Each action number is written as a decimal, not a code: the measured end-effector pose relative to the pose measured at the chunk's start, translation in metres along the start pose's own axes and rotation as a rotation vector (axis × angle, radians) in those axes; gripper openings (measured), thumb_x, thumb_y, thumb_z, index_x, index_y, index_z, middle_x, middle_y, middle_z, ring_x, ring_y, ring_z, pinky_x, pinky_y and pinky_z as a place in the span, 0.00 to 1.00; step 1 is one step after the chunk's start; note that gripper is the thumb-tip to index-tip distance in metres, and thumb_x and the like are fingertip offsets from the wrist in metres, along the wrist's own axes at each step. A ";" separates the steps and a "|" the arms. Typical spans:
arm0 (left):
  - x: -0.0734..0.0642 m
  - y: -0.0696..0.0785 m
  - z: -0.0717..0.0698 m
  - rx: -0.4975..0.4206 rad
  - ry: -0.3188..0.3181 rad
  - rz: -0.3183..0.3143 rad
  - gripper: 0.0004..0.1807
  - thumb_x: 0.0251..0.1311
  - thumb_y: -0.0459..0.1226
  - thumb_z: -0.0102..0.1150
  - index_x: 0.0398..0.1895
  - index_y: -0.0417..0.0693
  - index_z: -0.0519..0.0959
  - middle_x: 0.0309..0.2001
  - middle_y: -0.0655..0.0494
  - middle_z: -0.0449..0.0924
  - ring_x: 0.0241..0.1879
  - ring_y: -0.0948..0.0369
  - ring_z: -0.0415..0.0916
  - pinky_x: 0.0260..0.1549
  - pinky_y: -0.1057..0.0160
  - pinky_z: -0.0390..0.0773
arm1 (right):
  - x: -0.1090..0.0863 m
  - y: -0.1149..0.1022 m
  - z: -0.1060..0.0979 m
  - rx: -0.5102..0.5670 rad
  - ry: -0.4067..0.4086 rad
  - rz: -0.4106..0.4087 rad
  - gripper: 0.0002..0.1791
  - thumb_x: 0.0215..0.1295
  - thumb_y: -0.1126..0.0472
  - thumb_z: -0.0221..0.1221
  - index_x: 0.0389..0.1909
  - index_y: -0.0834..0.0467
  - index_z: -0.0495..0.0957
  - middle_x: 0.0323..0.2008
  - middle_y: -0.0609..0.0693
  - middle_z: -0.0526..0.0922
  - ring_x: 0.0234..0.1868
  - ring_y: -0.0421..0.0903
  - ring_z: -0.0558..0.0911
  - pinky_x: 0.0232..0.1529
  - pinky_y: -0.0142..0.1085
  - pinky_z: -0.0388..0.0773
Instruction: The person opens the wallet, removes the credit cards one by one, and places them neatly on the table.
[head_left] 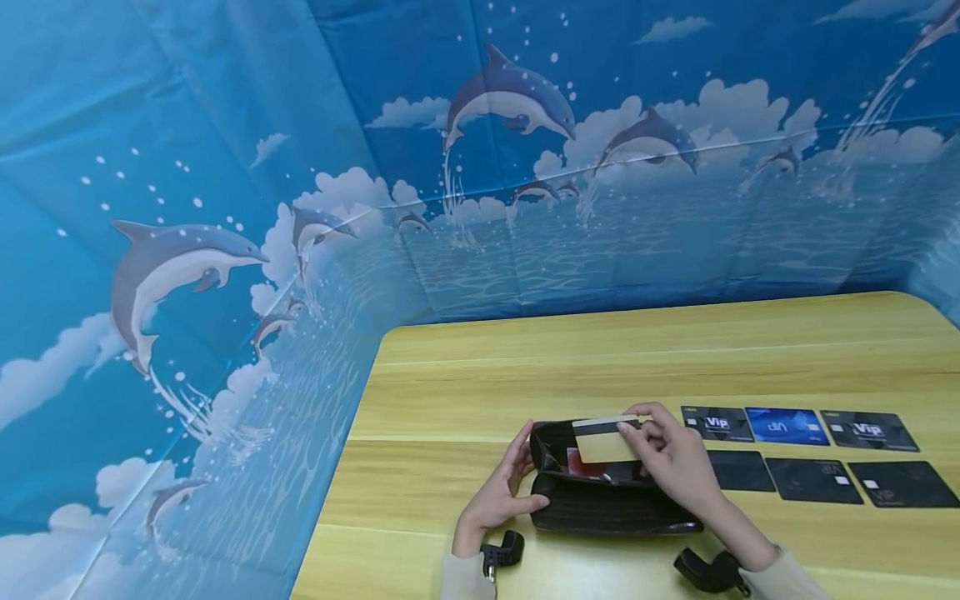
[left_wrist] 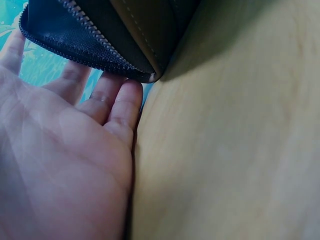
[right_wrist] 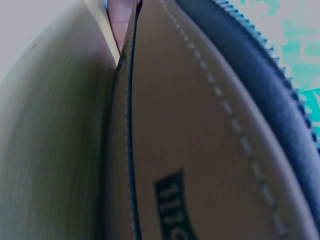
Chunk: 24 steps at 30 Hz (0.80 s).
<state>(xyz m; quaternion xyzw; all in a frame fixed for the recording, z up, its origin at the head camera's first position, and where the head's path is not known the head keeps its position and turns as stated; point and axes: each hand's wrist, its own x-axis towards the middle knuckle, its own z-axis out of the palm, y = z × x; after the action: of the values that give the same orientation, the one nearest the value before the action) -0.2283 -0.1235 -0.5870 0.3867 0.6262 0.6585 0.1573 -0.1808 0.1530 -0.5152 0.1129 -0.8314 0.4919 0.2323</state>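
A dark zip-around wallet [head_left: 615, 505] lies spread apart on the table, in front of the person. My left hand [head_left: 497, 497] holds its left end, thumb on the near flap and fingers along the far side. The left wrist view shows those fingers [left_wrist: 125, 102] bent against the zippered edge. My right hand [head_left: 678, 462] pinches a gold card [head_left: 603, 447] with a dark stripe by its right end, over the wallet's inner pocket. Behind the card, something red [head_left: 585, 464] shows inside. In the right wrist view, the wallet's stitched outer side [right_wrist: 175, 115] hides most of the hand.
Right of the wallet, cards lie in two rows on the wooden table [head_left: 450, 392]. Among them are a blue card [head_left: 786, 426], a black Vip card [head_left: 868, 430] and a plain black card [head_left: 741, 471]. A blue dolphin-print sheet [head_left: 480, 250] hangs around the table.
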 end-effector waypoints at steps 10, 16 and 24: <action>0.003 0.028 0.005 -0.016 0.000 -0.019 0.52 0.56 0.26 0.61 0.76 0.47 0.38 0.68 0.38 0.55 0.67 0.51 0.54 0.65 0.53 0.54 | -0.001 -0.004 -0.008 0.107 -0.020 0.089 0.09 0.66 0.63 0.59 0.46 0.56 0.74 0.10 0.45 0.72 0.09 0.39 0.71 0.14 0.32 0.68; 0.004 0.033 0.007 -0.010 -0.002 -0.043 0.53 0.56 0.25 0.61 0.75 0.46 0.36 0.69 0.38 0.54 0.67 0.50 0.53 0.65 0.50 0.53 | -0.001 -0.005 -0.010 0.137 -0.016 0.150 0.09 0.66 0.62 0.59 0.45 0.57 0.75 0.10 0.44 0.70 0.09 0.42 0.71 0.14 0.34 0.70; 0.005 0.035 0.006 0.000 -0.008 -0.036 0.52 0.56 0.24 0.61 0.75 0.41 0.35 0.69 0.35 0.53 0.67 0.47 0.52 0.64 0.47 0.54 | 0.000 -0.010 -0.015 0.145 -0.018 0.206 0.10 0.67 0.60 0.58 0.46 0.57 0.74 0.10 0.46 0.71 0.09 0.45 0.72 0.14 0.35 0.70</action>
<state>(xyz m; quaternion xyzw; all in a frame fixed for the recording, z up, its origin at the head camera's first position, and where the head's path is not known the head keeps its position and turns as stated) -0.2174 -0.1214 -0.5529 0.3782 0.6324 0.6539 0.1718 -0.1727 0.1607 -0.5015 0.0475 -0.8030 0.5709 0.1644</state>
